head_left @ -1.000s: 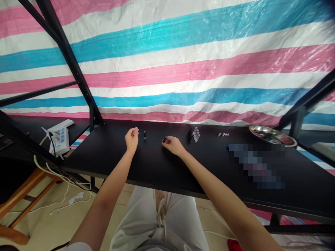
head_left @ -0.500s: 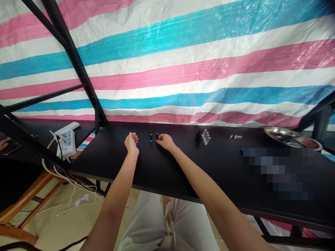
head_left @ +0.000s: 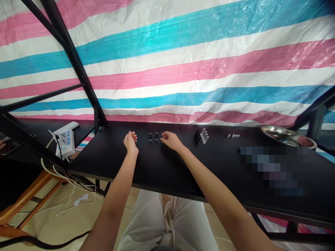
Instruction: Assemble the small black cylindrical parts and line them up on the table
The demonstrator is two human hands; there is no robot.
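Two small black cylinders with pale bottoms, a left one (head_left: 150, 137) and a right one (head_left: 156, 136), stand upright side by side on the black table (head_left: 110, 157). My right hand (head_left: 170, 140) is just right of the right cylinder and apart from it, with curved fingers and nothing visible in them. To the left of the pair, my left hand (head_left: 130, 142) rests on its side with fingers loosely curled; I see nothing in it. Further right, a cluster of clear tubes (head_left: 203, 136) lies beside some black pieces (head_left: 197, 135).
Several small clear pieces (head_left: 232, 136) lie right of the tubes. A round metal tray (head_left: 272, 131) sits at the far right, behind a blurred-out patch (head_left: 272, 169). At left are a white power strip (head_left: 66, 144), a black metal frame (head_left: 78, 69) and another person's hand (head_left: 2, 143).
My right hand has let go of the right cylinder and moved a little to the right. That cylinder now stands by itself. My left hand has hardly moved.
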